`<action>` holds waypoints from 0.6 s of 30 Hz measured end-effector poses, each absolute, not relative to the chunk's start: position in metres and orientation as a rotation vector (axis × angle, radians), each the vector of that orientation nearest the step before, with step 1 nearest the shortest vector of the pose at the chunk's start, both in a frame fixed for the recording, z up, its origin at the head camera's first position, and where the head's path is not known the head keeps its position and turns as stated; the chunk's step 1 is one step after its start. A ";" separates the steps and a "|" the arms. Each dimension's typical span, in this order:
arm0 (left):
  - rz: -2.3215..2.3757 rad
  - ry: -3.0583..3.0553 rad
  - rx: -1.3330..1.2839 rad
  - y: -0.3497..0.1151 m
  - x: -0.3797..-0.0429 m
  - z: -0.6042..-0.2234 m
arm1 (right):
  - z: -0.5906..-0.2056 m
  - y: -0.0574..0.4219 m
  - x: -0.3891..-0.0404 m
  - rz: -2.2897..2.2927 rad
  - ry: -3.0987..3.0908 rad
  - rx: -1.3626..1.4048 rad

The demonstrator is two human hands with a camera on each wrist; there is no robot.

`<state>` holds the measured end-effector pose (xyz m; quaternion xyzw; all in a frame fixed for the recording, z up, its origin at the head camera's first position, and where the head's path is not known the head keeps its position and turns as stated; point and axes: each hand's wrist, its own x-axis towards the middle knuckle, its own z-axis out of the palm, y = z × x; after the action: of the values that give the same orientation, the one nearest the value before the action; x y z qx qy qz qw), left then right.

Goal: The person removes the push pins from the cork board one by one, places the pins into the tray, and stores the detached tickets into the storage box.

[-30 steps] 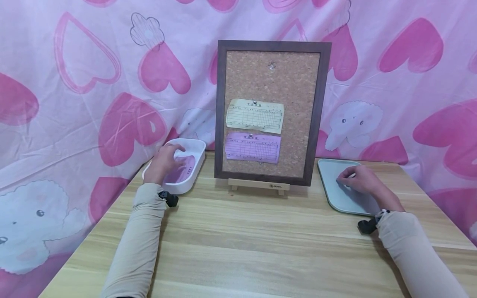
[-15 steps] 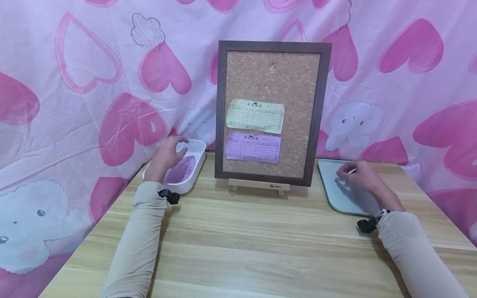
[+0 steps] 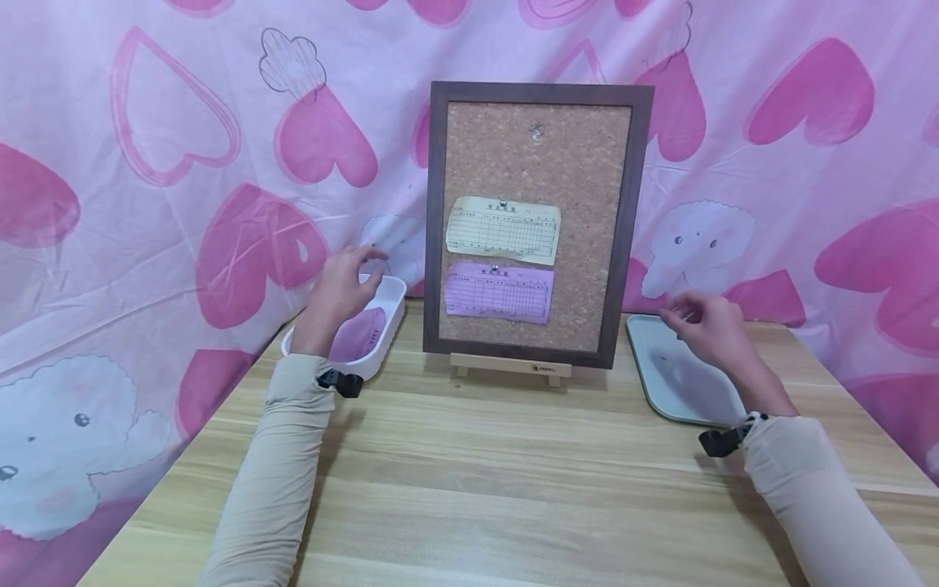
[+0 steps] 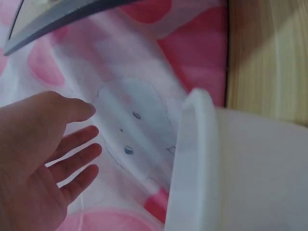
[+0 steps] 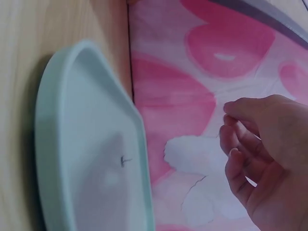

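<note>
My left hand hovers over the white plastic box, fingers loosely bent with nothing between them. A purple paper slip lies in that box, partly hidden by the hand. In the left wrist view, thumb and fingers stand apart beside the box's rim. On the other side, my right hand is raised over the pale green tray, its fingers loosely curled and nothing showing in them. One small pushpin lies on the tray in the right wrist view.
Between the hands, a framed cork board stands on a small wooden easel. Pinned to it are a yellow slip and a purple slip; several pins cluster near its top. A patterned pink cloth hangs behind the wooden table.
My left hand has risen out of the white box, moving up and slightly right. The right hand has lifted off the tray, where the pushpin now shows. The board has not moved.
</note>
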<state>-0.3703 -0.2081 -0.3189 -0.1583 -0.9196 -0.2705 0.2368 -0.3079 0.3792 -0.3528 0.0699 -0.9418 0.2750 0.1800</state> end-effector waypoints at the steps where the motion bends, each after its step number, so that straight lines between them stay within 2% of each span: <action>1: -0.741 -2.513 -0.435 -0.206 -0.370 -0.318 | -0.351 0.377 -0.307 0.782 -2.651 0.194; 18: -0.736 -2.271 -0.607 -0.162 -0.353 -0.293 | -0.322 0.331 -0.292 0.780 -2.400 0.278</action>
<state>-0.3528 -0.1622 -0.2928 -0.2323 -0.8694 -0.2816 0.3329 -0.2917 0.3310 -0.3222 0.1046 -0.9026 0.2934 0.2970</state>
